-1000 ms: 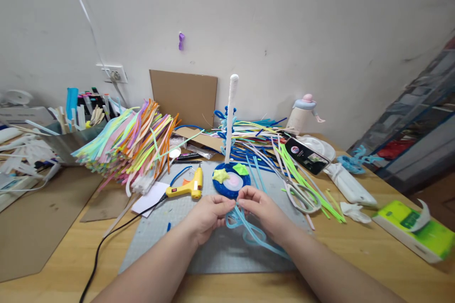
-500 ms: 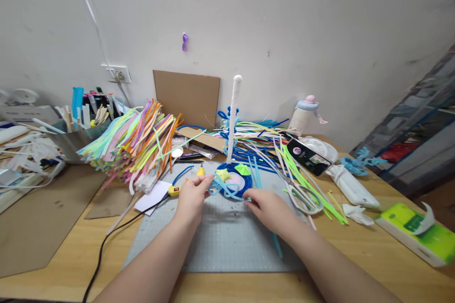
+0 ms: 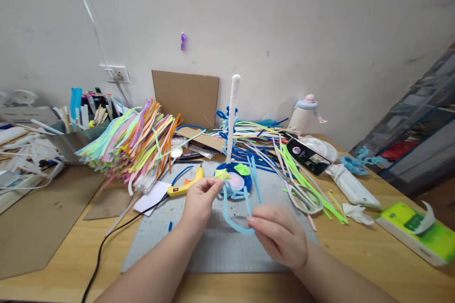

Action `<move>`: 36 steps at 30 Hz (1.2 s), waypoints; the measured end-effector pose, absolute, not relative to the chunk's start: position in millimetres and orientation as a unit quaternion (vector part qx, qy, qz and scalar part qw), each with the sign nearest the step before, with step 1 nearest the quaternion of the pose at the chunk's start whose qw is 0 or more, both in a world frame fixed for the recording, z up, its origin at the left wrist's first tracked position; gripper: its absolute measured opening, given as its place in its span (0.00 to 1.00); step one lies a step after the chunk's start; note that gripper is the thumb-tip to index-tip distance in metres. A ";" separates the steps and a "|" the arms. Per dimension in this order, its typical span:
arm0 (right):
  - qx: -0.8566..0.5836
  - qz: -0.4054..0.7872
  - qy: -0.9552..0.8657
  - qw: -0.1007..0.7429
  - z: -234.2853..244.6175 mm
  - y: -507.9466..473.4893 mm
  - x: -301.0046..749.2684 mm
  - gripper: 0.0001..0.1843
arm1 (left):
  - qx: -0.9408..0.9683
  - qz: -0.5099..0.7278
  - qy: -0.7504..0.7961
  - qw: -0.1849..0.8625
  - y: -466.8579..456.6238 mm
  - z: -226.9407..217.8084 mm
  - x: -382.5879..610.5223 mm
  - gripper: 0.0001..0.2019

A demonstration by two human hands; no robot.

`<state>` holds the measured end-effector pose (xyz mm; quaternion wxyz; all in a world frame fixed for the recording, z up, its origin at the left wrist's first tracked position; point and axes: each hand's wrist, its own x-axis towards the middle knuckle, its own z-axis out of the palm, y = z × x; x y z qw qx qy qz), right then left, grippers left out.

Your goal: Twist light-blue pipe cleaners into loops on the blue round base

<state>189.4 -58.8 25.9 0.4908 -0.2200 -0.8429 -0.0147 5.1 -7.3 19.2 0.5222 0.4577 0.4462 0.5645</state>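
Grey mat (image 3: 220, 258) beneath, left hand (image 3: 199, 200) pinches a light-blue stem (image 3: 234, 227), right hand (image 3: 279, 236) (blurred) pinches its bend, apparently holding the loop open.

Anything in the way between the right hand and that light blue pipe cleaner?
Nothing visible: the right hand has the light blue pipe cleaner at its fingertips. The scissors lie beyond the hand, not between them.

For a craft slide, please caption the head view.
Left hand and right hand hold a light-blue pipe cleaner over a gray mat.
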 end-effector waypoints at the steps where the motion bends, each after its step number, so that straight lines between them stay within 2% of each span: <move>1: -0.211 -0.007 -0.848 0.487 25.2 -60.6 187.4 0.22 | 0.464 0.568 0.441 0.516 -8.6 20.4 6.2 0.10; 6: -0.191 0.027 -0.865 0.463 17.8 -58.7 182.2 0.22 | 0.468 0.562 0.434 0.526 -12.9 22.6 9.7 0.10; 18: -0.186 0.024 -0.852 0.490 18.9 -59.1 182.7 0.24 | 0.465 0.559 0.432 0.534 -13.0 18.5 9.7 0.09; 29: -0.196 0.047 -0.835 0.513 11.1 -53.3 181.1 0.19 | 0.448 0.555 0.434 0.550 -10.8 13.6 9.8 0.10; 32: -0.206 0.031 -0.848 0.488 9.7 -49.8 181.5 0.19 | 0.426 0.549 0.434 0.573 -12.4 15.4 10.6 0.11; 36: -0.292 -0.003 -0.852 0.436 8.0 -41.7 181.0 0.16 | 0.412 0.546 0.426 0.593 -13.3 16.0 11.6 0.11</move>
